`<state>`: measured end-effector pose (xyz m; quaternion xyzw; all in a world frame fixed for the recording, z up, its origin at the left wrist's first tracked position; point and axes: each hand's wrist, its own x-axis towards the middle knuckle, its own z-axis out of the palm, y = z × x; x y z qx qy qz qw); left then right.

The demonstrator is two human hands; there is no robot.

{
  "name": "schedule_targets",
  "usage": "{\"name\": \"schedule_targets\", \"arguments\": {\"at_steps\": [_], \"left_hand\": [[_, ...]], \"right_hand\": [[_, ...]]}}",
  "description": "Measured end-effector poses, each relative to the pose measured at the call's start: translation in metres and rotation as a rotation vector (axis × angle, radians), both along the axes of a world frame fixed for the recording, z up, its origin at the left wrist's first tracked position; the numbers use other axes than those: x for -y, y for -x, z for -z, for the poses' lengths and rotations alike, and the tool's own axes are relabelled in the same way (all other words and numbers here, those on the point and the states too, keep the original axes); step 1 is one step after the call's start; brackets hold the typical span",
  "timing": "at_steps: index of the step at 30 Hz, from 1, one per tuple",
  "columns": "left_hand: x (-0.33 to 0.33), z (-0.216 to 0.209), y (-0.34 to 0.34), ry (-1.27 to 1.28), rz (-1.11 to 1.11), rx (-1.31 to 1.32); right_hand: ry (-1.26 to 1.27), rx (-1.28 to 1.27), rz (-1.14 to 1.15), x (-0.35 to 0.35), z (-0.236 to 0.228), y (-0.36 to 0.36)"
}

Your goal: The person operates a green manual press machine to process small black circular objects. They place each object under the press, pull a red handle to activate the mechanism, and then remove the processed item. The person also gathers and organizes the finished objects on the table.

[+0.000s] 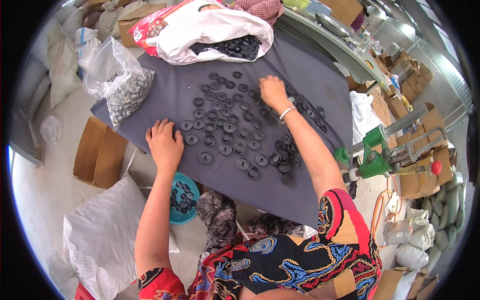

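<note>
Many black round plastic rings or caps [228, 127] lie spread flat over a dark grey cloth [320, 90] on the table. At their left edge my left hand [165, 146] rests on the cloth, fingers spread and holding nothing. My right hand [274, 94] is at the upper right of the spread, its fingers curled down over the cloth; whatever is under the fingertips is hidden. To the right of that hand lies a loose group of smaller dark parts [311, 113]. Some rings [285, 156] are heaped together near the right forearm.
An open white-and-red sack [212, 30] of black parts lies at the table's far side. A clear bag of metal parts [131, 95] stands far left. Below the left edge is a turquoise basin [177, 218] with black parts. A green clamp-like metal device [372, 152] stands right.
</note>
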<state>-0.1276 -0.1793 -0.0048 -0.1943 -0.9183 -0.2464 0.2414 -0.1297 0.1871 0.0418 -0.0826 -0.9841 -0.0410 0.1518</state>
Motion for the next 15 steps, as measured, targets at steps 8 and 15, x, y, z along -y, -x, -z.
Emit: {"name": "schedule_targets", "arguments": {"at_steps": [8,15], "left_hand": [[-0.001,-0.003,-0.004,-0.02,0.012,-0.001],[0.0,-0.002,-0.004,-0.035,0.01,-0.002]], "right_hand": [[0.084,0.105,0.051,-0.042,0.018,0.017],[0.049,0.124,-0.02,-0.04,0.016,0.014]]}}
